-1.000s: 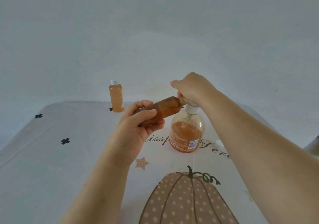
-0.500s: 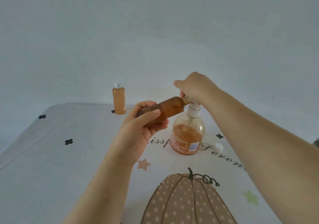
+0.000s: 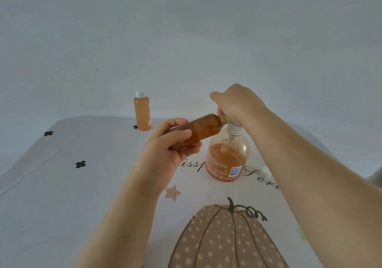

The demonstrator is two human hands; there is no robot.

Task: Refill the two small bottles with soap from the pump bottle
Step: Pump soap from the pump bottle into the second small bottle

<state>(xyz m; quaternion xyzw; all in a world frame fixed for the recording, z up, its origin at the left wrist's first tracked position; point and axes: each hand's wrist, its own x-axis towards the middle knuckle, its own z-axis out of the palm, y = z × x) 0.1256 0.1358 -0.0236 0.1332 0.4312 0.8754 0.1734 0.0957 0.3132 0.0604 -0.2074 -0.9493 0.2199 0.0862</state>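
While your left hand [image 3: 165,154] grips the tilted small bottle [image 3: 203,130], your right hand [image 3: 237,102] curls atop the pump bottle [image 3: 227,158].

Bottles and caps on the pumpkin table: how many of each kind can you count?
Small bottles: 2, the capped small bottle standing at the back and the open small bottle held in the left hand.
Pump bottle: 1, under the right hand.
Loose white cap: 1.
Total: 4.
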